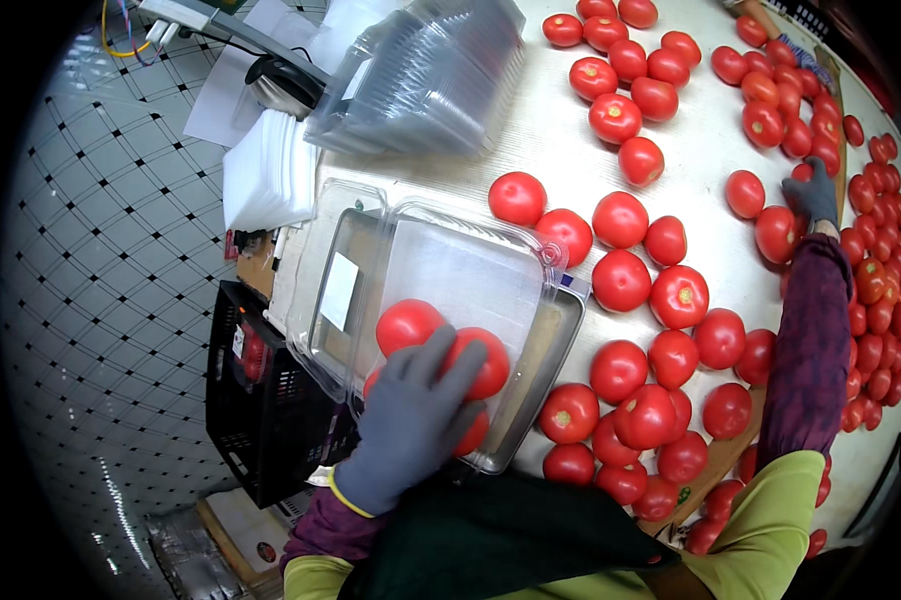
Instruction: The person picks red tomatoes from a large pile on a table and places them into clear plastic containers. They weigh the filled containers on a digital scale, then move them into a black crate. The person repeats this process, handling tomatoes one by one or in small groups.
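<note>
My gloved left hand [405, 410] curls over a tomato [478, 358] inside an open clear clamshell [550, 250], which holds other tomatoes [407, 320] on a white liner [450, 260]. The clamshell rests on a metal pan [560, 330] with a blank white label on the left lid. Far to the right, my gloved right hand [812, 192] reaches among loose tomatoes, its fingers around a small tomato [801, 172] that they partly hide.
Stacked clear containers [420, 80], white foam sheets [260, 175] and a scale [280, 85] occupy the upper left. Loose tomatoes [620, 280] cover the table's right. A black crate [240, 400] stands at left on the tiled floor. Another person's arm [775, 35] shows top right.
</note>
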Demonstrator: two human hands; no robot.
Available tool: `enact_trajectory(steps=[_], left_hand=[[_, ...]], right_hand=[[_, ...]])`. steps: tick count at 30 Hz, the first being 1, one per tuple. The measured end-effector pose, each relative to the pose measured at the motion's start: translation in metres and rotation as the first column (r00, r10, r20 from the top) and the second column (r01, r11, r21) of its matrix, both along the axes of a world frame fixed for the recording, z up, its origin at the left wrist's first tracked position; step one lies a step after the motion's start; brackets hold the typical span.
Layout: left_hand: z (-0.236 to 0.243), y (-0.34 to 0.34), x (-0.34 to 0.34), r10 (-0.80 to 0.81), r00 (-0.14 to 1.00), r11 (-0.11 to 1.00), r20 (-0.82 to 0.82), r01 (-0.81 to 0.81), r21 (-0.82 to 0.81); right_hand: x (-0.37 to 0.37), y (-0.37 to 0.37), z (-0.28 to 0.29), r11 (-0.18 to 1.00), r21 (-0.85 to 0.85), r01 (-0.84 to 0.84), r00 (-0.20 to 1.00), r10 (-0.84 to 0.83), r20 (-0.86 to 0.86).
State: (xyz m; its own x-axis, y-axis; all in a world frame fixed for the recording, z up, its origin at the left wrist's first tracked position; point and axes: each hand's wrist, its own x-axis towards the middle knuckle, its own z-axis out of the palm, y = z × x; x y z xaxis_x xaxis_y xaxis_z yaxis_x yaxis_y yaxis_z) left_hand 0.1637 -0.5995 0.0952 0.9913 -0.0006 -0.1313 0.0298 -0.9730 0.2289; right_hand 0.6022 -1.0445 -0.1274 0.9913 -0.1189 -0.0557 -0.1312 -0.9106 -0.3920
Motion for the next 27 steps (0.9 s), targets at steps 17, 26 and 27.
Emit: enact_trajectory(steps=[17,26,27], left_hand=[[0.0,0.06,-0.145,0.284,0.858,0.957,0.429,-0.226,-0.182],[-0.067,0.147,-0.196,0.856,0.507,0.381,0.098,-0.494,-0.782],[-0.07,0.157,-0.189,0.892,0.453,0.254,0.003,-0.494,-0.832]], right_hand=[[-0.292,0.359,0.175,0.133,-0.015,-0.991,0.12,0.932,0.341],[-0.335,0.262,0.204,0.523,0.629,-0.575,0.784,0.573,0.241],[-0.35,0.247,0.2,0.53,0.713,-0.459,0.839,0.521,0.153]])
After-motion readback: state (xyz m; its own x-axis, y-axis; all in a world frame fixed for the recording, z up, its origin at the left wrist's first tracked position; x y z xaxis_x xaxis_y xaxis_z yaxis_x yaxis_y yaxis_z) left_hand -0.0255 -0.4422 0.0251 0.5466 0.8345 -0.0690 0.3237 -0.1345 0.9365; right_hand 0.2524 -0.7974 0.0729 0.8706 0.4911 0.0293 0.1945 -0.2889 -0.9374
